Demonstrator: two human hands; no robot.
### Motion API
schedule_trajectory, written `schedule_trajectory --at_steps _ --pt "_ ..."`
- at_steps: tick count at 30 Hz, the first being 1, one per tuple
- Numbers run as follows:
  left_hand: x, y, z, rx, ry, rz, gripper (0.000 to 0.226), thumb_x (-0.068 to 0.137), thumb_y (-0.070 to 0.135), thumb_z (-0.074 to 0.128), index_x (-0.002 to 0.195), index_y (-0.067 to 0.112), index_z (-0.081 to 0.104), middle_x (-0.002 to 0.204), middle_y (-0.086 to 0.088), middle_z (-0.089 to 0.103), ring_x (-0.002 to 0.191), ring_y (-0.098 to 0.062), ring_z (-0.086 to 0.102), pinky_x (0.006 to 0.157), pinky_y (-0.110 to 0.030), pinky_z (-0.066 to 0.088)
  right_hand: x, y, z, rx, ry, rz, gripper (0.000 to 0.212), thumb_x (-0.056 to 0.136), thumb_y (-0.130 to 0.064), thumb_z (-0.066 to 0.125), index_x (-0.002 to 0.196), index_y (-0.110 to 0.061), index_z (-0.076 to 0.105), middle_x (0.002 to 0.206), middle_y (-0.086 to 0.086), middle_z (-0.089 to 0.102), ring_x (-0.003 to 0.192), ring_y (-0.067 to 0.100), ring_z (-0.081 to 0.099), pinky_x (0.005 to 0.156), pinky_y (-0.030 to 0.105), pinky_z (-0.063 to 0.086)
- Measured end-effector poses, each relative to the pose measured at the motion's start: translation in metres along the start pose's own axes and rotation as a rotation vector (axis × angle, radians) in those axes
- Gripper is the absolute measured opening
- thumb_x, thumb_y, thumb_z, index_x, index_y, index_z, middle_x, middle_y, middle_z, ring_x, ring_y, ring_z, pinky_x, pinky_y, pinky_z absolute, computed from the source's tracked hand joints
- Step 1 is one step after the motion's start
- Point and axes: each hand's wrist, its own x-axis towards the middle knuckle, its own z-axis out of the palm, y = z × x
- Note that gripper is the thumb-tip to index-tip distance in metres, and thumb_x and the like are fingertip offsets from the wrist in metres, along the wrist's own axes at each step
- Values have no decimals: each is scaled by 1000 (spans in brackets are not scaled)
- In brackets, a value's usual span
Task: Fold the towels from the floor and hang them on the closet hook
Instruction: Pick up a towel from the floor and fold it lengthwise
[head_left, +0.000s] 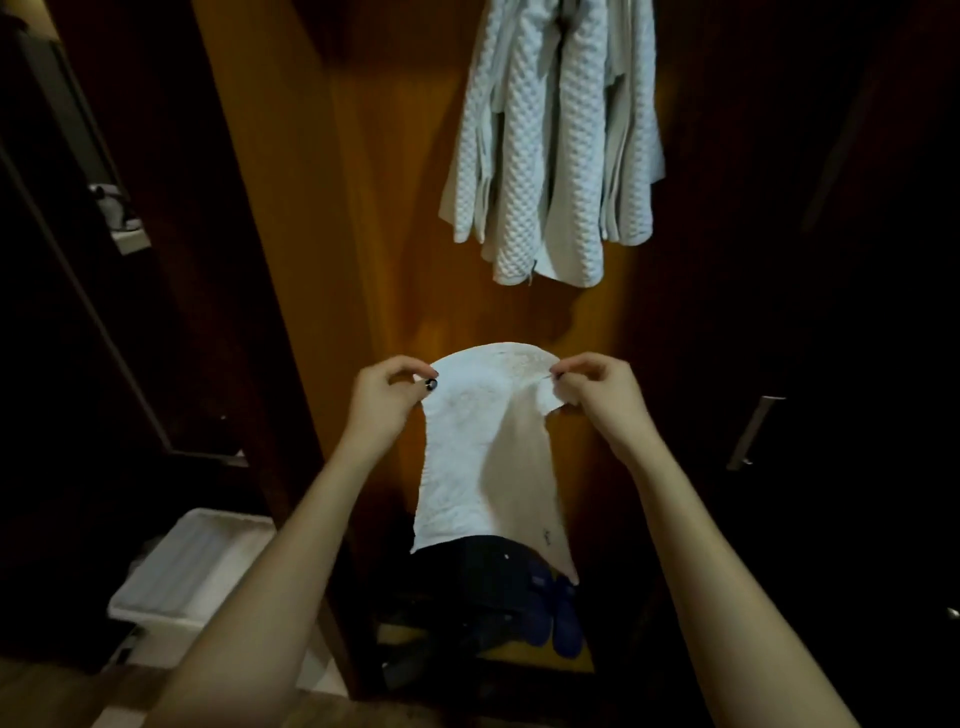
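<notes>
A small white towel (483, 457) hangs in the air in front of the open closet, folded over at its top edge and drooping down. My left hand (387, 397) pinches its upper left corner and my right hand (597, 392) pinches its upper right corner. Above them, several pale waffle-textured towels (550, 140) hang bunched together from the top of the wooden closet back panel (363, 208); the hook itself is hidden behind them.
Dark clothing and blue slippers (556, 613) lie on the closet floor under the held towel. A white bin (187, 566) stands on the floor at the lower left. A dark closet door with a metal handle (753, 431) is on the right.
</notes>
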Motion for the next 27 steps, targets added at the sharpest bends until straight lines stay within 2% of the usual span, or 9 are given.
schedule_trajectory --at_steps 3,5,6,10,14,18,20,24,27 --pt "1 17 30 -69 27 73 30 83 -9 62 78 19 72 81 2 69 72 2 62 65 -8 45 1 -8 3 43 -201 3 14 87 5 63 100 0 65 73 7 65 59 9 64 54 17 48" --pt "6 27 37 -141 10 106 29 83 -9 63 84 18 72 82 4 70 74 4 64 67 -8 46 3 -14 2 159 -376 14 27 87 4 66 113 -1 61 87 9 73 77 14 72 63 17 52" --pt "9 30 39 -185 -3 114 28 83 -8 64 85 18 73 80 8 71 73 5 65 66 -8 47 5 -17 1 180 -406 -5 29 87 5 65 115 -1 61 93 11 74 85 18 73 67 19 54" --pt "18 37 40 -300 -103 126 29 83 -4 66 82 24 74 79 14 74 78 2 67 65 -9 48 14 -29 6 51 -195 -191 8 88 2 65 96 3 68 83 22 72 75 26 71 69 28 57" --pt "28 41 39 -393 -231 168 34 83 -5 65 84 27 77 88 4 75 87 -8 68 73 -17 52 20 -38 20 -20 -88 -311 7 87 -6 70 86 1 71 71 10 72 64 17 68 59 18 50" --pt "35 41 36 -492 -330 168 16 83 14 68 93 24 77 99 -4 73 98 -19 67 84 -26 54 22 -44 26 -60 -14 -368 9 88 -12 70 79 -9 72 65 1 70 59 12 67 55 15 46" --pt "37 40 36 -484 -341 159 15 81 15 70 93 22 76 96 -3 74 94 -17 68 82 -25 55 23 -44 29 -66 3 -377 12 89 -13 69 77 -12 71 62 0 69 56 12 65 54 15 46" --pt "42 37 44 -390 -275 164 21 80 -3 70 85 17 71 77 6 73 76 -4 68 69 -17 53 25 -42 34 -125 6 -361 13 89 -19 69 77 -13 71 61 2 67 55 10 61 55 28 48" --pt "49 37 44 -367 -252 170 17 81 -3 70 83 14 71 75 9 72 74 -3 66 69 -16 52 36 -34 25 -339 87 -406 15 86 -28 71 77 -16 69 73 1 60 67 11 55 62 35 44"
